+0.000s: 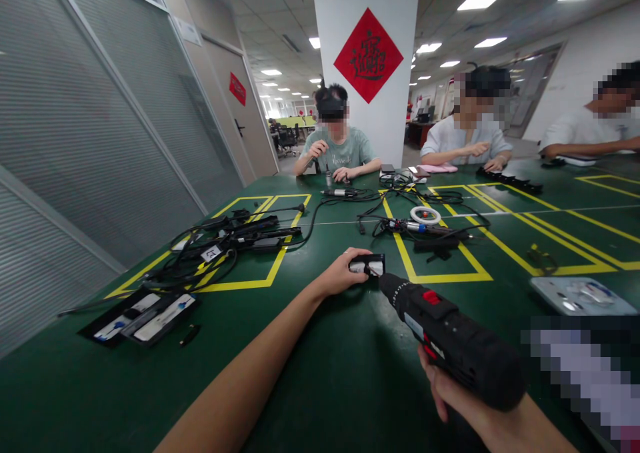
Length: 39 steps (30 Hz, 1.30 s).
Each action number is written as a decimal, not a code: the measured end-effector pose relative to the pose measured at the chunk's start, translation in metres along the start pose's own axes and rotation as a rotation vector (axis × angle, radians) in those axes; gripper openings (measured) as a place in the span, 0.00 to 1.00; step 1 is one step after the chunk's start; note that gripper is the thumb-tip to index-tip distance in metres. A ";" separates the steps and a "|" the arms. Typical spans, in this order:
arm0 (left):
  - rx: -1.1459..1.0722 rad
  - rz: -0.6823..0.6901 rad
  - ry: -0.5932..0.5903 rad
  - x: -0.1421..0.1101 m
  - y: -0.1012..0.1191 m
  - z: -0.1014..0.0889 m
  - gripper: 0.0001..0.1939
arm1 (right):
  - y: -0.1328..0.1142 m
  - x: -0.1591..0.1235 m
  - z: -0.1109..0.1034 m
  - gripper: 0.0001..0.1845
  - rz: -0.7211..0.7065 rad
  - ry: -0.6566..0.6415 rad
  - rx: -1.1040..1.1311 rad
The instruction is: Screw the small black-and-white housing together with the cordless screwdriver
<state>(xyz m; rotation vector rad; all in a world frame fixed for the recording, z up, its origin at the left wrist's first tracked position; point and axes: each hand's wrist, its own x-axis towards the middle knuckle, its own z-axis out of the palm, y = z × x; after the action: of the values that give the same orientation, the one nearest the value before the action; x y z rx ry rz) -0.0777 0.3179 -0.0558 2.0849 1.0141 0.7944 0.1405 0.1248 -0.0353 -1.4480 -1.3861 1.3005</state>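
My left hand (345, 272) grips the left end of a small black box-like part with a white face (376, 266), standing on the green table. In my right hand (450, 386) is a black cordless drill (450, 333) with red switches, its body slanting forward and left. The drill's chuck is close to the right side of the small part. Its bit tip is hard to make out, so I cannot tell whether it touches the part. My right fingers wrap round the drill's handle, which is mostly hidden under the body.
Black cables and tool-like parts (255, 233) lie heaped at left, near two flat black-and-white pieces (150, 316). Ahead right are a white ring (425, 215) and a corded tool (415, 226). A pale tray (583, 296) sits at right. Three people sit across the green table (320, 346).
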 end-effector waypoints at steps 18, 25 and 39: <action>0.008 0.007 -0.003 0.000 0.001 0.000 0.26 | -0.016 -0.004 0.004 0.14 0.022 0.024 0.005; 0.010 -0.002 0.002 0.000 -0.001 0.000 0.27 | -0.012 -0.003 0.004 0.14 0.019 0.038 0.034; -0.016 0.009 0.002 0.000 -0.003 0.001 0.27 | -0.004 -0.001 0.005 0.13 -0.012 0.027 0.083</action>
<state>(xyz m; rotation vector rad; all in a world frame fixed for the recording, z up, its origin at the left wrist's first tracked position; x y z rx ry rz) -0.0785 0.3189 -0.0589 2.0767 0.9972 0.8066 0.1352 0.1238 -0.0325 -1.3949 -1.3059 1.3113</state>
